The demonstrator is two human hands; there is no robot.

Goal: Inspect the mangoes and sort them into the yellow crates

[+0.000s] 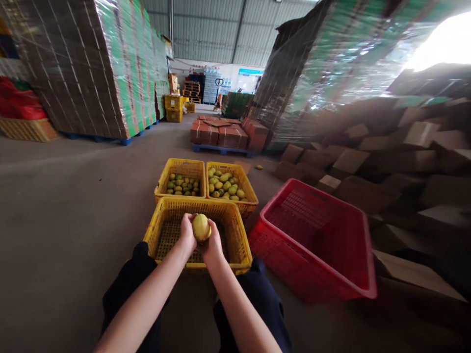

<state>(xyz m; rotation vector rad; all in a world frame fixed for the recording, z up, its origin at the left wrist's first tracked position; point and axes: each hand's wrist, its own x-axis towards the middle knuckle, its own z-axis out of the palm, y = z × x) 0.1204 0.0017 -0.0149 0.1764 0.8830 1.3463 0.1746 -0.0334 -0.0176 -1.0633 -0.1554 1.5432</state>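
Note:
My left hand (pixel 188 234) and my right hand (pixel 214 241) are cupped from both sides around a yellow, mango-like fruit (pixel 200 227). A small yellow edge shows by the right fingers; whether it belongs to a second fruit I cannot tell. Both hands are held over a yellow plastic crate (pixel 241 235), whose latticed floor shows around them. Just beyond it stand two more yellow crates. Small green and yellow fruits (pixel 182 185) lie in the left crate (pixel 161 184). Larger yellow-green fruits (pixel 224 184) fill much of the right crate (pixel 253 197).
A large red crate (pixel 316 252) stands to the right, close to my knee. Cardboard boxes (pixel 349 162) are heaped behind it. Ahead, a blue pallet (pixel 221 149) bears reddish boxes. Tall wrapped stacks (pixel 125 68) rise on both sides. One fruit (pixel 259 167) lies on the floor.

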